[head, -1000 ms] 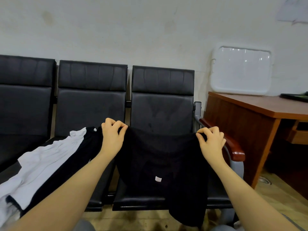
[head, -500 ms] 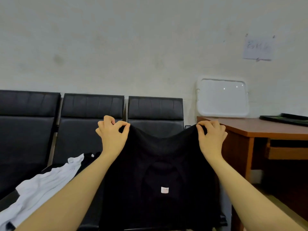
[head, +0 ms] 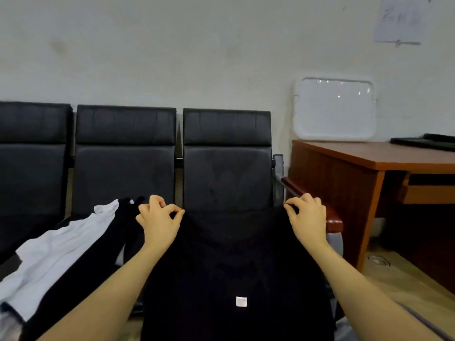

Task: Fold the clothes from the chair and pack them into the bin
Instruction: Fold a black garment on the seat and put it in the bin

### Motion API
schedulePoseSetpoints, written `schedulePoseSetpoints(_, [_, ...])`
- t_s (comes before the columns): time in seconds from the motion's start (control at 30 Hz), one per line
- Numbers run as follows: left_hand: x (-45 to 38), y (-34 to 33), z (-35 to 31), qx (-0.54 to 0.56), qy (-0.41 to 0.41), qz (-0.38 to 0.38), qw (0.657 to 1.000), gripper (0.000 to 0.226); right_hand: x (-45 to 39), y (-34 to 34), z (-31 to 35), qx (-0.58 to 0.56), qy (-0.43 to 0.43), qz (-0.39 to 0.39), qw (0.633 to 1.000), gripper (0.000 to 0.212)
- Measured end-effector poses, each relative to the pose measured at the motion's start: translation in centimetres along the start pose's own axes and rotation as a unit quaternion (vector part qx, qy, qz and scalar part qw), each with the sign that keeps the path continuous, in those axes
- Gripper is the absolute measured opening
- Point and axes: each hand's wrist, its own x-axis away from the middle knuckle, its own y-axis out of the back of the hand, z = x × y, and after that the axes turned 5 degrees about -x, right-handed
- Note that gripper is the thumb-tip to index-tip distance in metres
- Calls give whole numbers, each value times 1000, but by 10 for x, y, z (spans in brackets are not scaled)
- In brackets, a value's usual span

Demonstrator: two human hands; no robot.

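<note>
While it hangs from its top edge, the black shirt is spread in front of the rightmost chair, a small white label showing low on the cloth at about six o'clock. This looks like the start of the folding step: the garment is held up flat but no fold is made yet. The next move probably calls for laying it down on the seat or bringing the two held corners together, keeping the edge taut so the cloth does not bunch.

At nine o'clock of the shirt the left hand pinches one top corner, fingers curled tight against the thumb. At three o'clock the right hand pinches the other corner the same way.

Further out at eight o'clock, a white garment and another dark one lie on the middle chair, still unfolded. At two o'clock a white tray leans against the wall on the wooden bench. No bin is in view.
</note>
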Motion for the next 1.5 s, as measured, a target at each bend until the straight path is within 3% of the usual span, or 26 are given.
schedulePoseSetpoints(0.2, [39,-68,41,-35,15,102,994,11,37,-73,-44,40,-42,120,991,13])
schedulePoseSetpoints(0.5, [45,-142,77,-43,27,191,980,10,59,-148,-81,38,-93,196,976,10])
schedulePoseSetpoints(0.67, [57,-169,99,-104,-32,284,953,17,68,-177,-90,1,-119,244,963,11])
schedulePoseSetpoints(0.8, [60,-172,99,-47,14,341,939,36,79,-188,-96,-1,-124,288,950,14])
schedulePoseSetpoints(0.9, [58,-168,98,-30,24,364,931,28,79,-188,-95,11,-116,311,943,11])
schedulePoseSetpoints(1.0, [61,-164,98,-29,13,363,931,13,76,-185,-94,12,-125,305,944,8])
schedulePoseSetpoints(1.13, [59,-162,94,-3,37,317,948,10,76,-180,-94,30,-110,289,951,8])
schedulePoseSetpoints(1.5, [6,-174,69,-39,-12,245,969,12,17,-183,-85,24,-69,246,967,14])
